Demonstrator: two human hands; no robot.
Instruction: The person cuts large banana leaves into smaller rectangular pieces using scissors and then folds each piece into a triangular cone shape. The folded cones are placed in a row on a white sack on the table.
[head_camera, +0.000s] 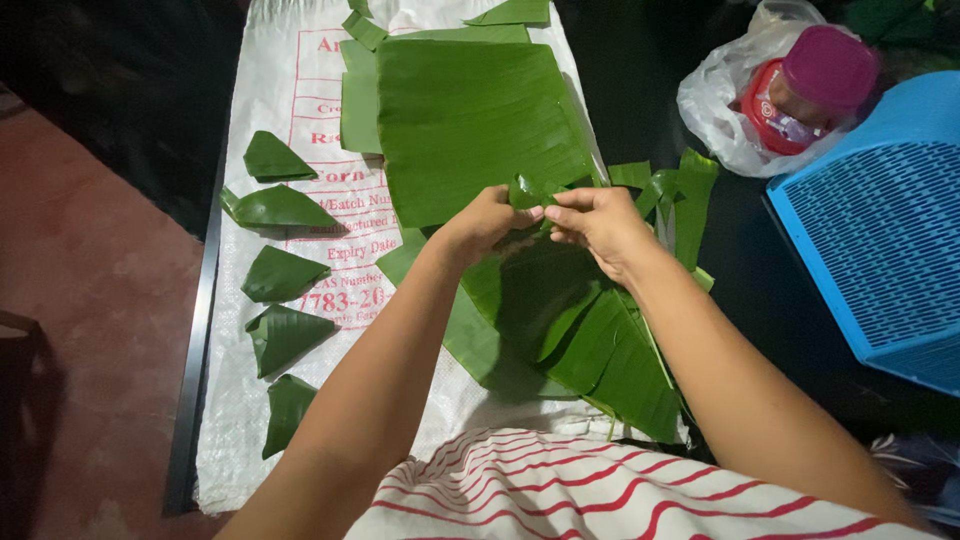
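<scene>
Both arms reach far out over the leaves (560, 330), and the left hand (482, 222) and right hand (598, 218) meet, fingers pinching a small leaf (530, 190).

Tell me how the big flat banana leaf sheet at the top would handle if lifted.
The banana leaf sheet lies thin and flat, so it is probably light and floppy. Its visible parallel ribs suggest it may tear along them.
</scene>
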